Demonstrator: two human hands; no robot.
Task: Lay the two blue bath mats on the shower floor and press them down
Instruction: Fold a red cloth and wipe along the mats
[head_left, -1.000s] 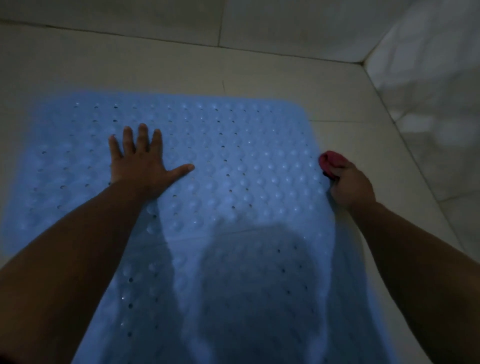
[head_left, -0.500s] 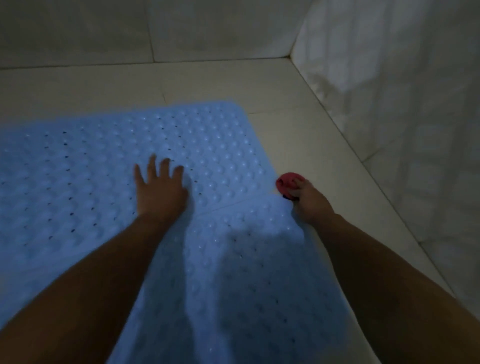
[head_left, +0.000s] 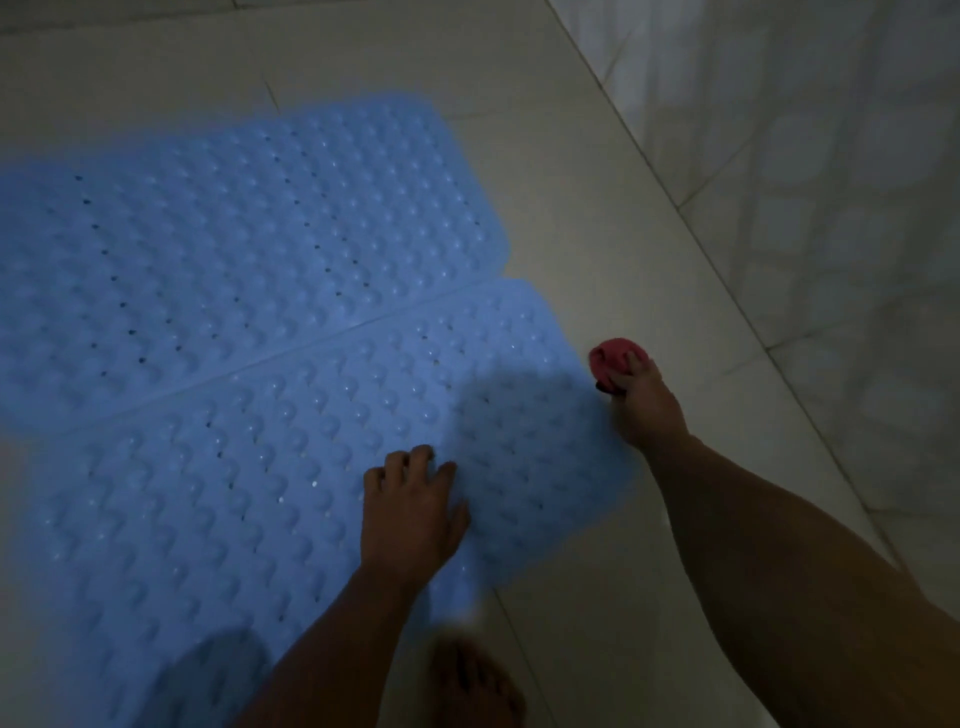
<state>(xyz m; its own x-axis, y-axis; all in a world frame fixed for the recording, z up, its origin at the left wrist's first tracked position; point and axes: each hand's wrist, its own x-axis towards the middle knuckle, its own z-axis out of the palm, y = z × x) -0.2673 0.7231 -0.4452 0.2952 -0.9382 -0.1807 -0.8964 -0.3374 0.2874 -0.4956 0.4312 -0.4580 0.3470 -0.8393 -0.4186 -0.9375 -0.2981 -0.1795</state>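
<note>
Left grip (head_left: 410, 506) rests on the near bath mat (head_left: 218, 509), its fingers bent so that the tips press into the bumpy blue surface while nothing is held. Below it, at the bottom edge of the view, a bare foot (head_left: 475, 686) stands on the pale tiled floor (head_left: 597, 218) beside the mat's corner. Further out and to the right, the right grip (head_left: 641, 397) is curled round a small red object (head_left: 613, 358), just past the near mat's right edge; what that object is cannot be told. Beyond the near mat lies the far bath mat (head_left: 260, 234), flat on the floor, the two meeting along a long seam. A tiled wall (head_left: 831, 156) rises on the right.
</note>
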